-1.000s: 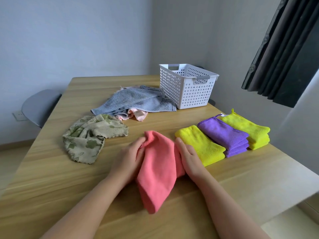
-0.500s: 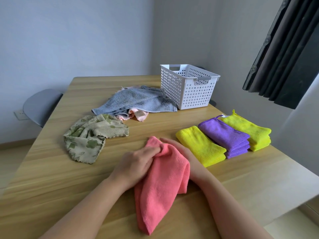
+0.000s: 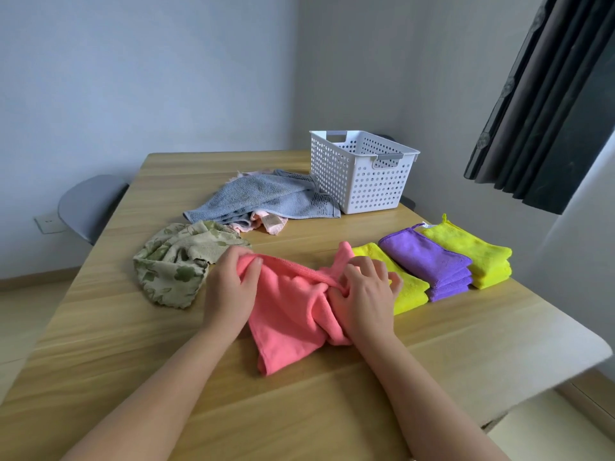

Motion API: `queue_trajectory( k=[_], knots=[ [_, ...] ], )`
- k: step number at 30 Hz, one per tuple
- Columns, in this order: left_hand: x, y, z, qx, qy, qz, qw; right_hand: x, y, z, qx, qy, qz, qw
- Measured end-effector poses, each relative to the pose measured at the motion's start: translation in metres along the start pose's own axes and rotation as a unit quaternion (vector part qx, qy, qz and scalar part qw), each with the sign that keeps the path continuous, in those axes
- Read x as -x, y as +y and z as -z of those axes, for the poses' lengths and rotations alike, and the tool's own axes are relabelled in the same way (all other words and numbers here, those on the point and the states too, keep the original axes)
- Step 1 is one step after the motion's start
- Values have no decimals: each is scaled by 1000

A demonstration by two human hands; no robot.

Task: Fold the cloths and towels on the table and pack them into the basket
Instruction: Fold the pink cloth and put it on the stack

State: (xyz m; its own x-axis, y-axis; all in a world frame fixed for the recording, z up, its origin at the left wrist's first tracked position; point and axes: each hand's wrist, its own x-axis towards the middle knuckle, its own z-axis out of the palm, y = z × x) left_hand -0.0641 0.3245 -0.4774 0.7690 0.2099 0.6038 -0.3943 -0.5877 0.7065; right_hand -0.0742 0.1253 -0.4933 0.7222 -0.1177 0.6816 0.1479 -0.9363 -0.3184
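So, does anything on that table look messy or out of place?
Nothing spilled or broken. The grey towel and the leaf-print cloth lie crumpled and unfolded, unlike the folded purple cloths on the right.

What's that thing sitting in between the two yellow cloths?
A folded purple cloth lies between the near yellow cloth and the far yellow cloth, as the head view shows.

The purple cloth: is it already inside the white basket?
No, the purple cloth lies folded on the table, apart from the white basket.
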Motion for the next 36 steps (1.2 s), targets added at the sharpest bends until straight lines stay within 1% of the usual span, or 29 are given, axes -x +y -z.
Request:
queue_trajectory(
  k=[1, 2, 3, 4, 7, 10, 11, 13, 14, 17, 19, 21, 24, 27, 31, 34, 36],
  knots=[
    [0, 4, 1, 41, 10, 63, 997, 0, -2, 3, -27, -2, -3, 1000],
    [1, 8, 3, 71, 20, 107, 991, -2, -3, 8, -71, -3, -10, 997],
    [1, 12, 5, 92, 31, 129, 987, -5, -3, 13, -115, -6, -16, 993],
    [2, 19, 10, 104, 43, 131, 985, -8, -4, 22, -145, -5, -18, 989],
    [-8, 38, 24, 116, 73, 75, 988, -32, -10, 50, -172, -12, 16, 985],
    [-32, 57, 43, 110, 96, 33, 989, -66, -17, 86, -185, -45, 13, 982],
    [-40, 64, 50, 108, 99, 26, 989, -77, -18, 98, -176, -45, 19, 983],
    [-54, 79, 62, 97, 99, 10, 990, -95, -19, 120, -147, -55, 67, 985],
    [-60, 86, 68, 89, 99, 0, 991, -102, -18, 130, -136, -78, 90, 984],
    [-75, 110, 85, 76, 92, -14, 993, -112, -17, 160, -89, -184, 145, 968],
    [-87, 121, 97, 64, 88, -16, 994, -115, -16, 176, -26, -212, 178, 961],
    [-96, 132, 109, 43, 86, -21, 995, -115, -16, 193, 5, -205, 181, 962],
    [-104, 143, 121, 22, 92, -30, 995, -119, -11, 208, 8, -188, 182, 965],
    [-106, 147, 128, 6, 107, -29, 994, -123, -6, 220, 1, -160, 140, 977],
    [-105, 139, 134, 2, 143, -20, 990, -130, 2, 225, 22, -130, 90, 987],
    [-105, 132, 136, -3, 181, 18, 983, -128, 5, 230, -12, -116, 69, 991],
    [-107, 124, 135, -32, 190, 67, 979, -127, 7, 229, -79, -86, 45, 992]
  ],
)
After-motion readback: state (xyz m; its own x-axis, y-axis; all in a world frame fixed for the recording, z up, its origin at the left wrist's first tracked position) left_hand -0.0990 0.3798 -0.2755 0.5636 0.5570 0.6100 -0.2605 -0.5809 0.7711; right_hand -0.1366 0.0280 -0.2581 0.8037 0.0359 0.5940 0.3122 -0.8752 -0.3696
